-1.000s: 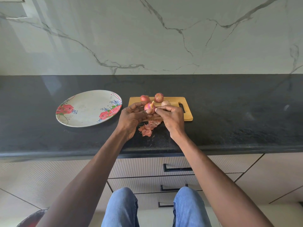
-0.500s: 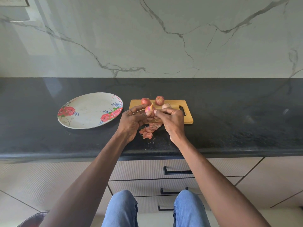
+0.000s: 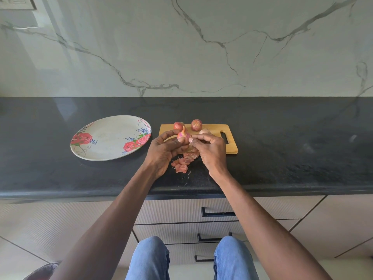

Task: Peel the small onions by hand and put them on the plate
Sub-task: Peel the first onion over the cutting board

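Basically mid-peel: left hand (image 3: 164, 151) holds the onion (image 3: 183, 135), right hand (image 3: 210, 148) pinches its skin (plate (image 3: 105, 152) bare). Next, probably strip the rest.

Black counter (image 3: 282, 150), floral plate (image 3: 105, 142), wooden cutting board (image 3: 232, 146), onion peels (image 3: 181, 165)

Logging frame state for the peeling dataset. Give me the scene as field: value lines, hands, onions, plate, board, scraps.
left hand: holds small pink onion above the black stone counter
right hand: grip pinches the skin at that onion's side
unpeeled onions: two reddish ones on the wooden cutting board; a paler one partly hidden behind the right hand
plate: white floral plate, left of the board, no onions on it
scraps: pink onion skins on the counter below the hands
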